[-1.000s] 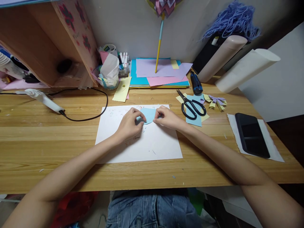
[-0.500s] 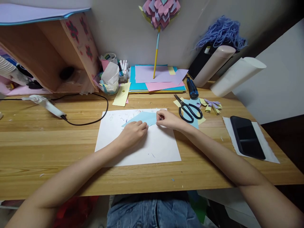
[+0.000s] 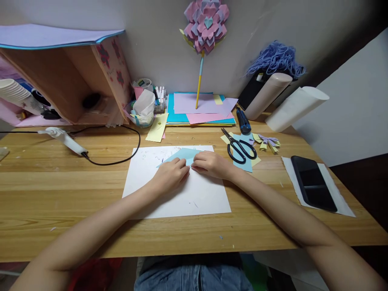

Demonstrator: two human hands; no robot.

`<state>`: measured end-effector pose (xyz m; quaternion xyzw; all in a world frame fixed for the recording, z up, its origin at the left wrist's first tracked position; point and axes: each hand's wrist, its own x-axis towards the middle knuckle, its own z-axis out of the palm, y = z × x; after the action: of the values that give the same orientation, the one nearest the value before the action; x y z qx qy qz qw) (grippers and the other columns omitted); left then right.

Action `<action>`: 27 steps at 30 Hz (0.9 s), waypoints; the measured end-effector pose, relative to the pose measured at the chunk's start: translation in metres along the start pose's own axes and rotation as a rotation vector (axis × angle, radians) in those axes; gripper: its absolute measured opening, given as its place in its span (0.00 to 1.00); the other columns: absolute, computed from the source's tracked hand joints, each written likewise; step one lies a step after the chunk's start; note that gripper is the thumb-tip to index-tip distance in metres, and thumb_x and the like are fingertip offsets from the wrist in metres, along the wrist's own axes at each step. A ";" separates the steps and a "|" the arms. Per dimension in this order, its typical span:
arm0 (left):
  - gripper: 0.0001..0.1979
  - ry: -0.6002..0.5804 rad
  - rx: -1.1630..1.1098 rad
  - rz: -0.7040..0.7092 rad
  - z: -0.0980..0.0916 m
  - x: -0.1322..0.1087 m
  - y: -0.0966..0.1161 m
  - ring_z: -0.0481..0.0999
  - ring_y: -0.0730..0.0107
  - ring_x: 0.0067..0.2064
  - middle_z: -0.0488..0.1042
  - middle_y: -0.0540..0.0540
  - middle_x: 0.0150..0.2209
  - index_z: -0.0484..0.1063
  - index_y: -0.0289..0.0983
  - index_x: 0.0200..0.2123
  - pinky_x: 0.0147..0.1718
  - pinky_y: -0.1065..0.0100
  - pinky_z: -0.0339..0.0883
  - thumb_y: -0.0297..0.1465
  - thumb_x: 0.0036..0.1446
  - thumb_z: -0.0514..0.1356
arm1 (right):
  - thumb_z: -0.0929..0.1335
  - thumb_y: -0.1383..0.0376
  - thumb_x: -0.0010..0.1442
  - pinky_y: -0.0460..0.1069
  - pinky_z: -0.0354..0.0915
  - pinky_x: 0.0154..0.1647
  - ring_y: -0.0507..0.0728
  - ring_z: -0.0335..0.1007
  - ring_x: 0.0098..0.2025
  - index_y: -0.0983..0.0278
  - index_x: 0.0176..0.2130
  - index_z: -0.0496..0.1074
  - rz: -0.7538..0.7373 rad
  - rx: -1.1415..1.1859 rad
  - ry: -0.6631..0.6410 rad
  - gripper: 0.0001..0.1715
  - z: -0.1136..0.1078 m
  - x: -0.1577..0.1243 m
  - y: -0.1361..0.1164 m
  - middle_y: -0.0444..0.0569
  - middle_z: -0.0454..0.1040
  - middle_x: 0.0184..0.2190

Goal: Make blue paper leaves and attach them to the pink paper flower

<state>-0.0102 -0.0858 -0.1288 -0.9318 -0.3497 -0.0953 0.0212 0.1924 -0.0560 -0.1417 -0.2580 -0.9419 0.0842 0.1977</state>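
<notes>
A light blue sheet of paper (image 3: 184, 153), folded to a point at its left, lies on a white sheet (image 3: 200, 198). My left hand (image 3: 172, 173) is closed at the near edge of the blue paper, its fingers pressed together on it. Close beside it, my right hand (image 3: 209, 163) pinches the same near edge with curled fingers. The two sets of fingertips are almost touching. Both hands cover much of the paper's lower part, so the fold there is partly hidden.
Black-handled scissors (image 3: 239, 147) lie on paper scraps at the right, near a blue-black cutter (image 3: 243, 121) and a phone (image 3: 313, 182). Behind stand stacked coloured papers (image 3: 182, 117) and a paper flower (image 3: 206, 28). At the left are a white glue gun (image 3: 65, 139) and a cardboard box (image 3: 112, 72).
My right hand has slid left along the blue paper's edge, from its right end to beside my left hand. The camera view has tilted up slightly.
</notes>
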 end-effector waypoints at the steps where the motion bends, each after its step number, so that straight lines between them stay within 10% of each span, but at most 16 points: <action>1: 0.13 0.019 -0.010 -0.025 0.002 0.000 0.000 0.67 0.68 0.31 0.70 0.45 0.31 0.71 0.37 0.33 0.23 0.69 0.55 0.31 0.59 0.48 | 0.59 0.68 0.60 0.49 0.58 0.32 0.54 0.62 0.30 0.64 0.30 0.69 -0.035 -0.071 -0.007 0.12 0.001 0.000 0.000 0.50 0.69 0.28; 27: 0.12 0.220 -0.086 -0.076 0.017 -0.004 -0.007 0.69 0.69 0.31 0.72 0.46 0.30 0.71 0.37 0.34 0.26 0.69 0.57 0.30 0.60 0.48 | 0.60 0.66 0.60 0.50 0.60 0.34 0.55 0.65 0.34 0.64 0.33 0.69 0.003 -0.128 0.125 0.10 0.008 0.000 -0.002 0.52 0.71 0.31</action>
<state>-0.0148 -0.0809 -0.1464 -0.9018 -0.3759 -0.2125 0.0159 0.1883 -0.0582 -0.1485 -0.2765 -0.9308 0.0078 0.2391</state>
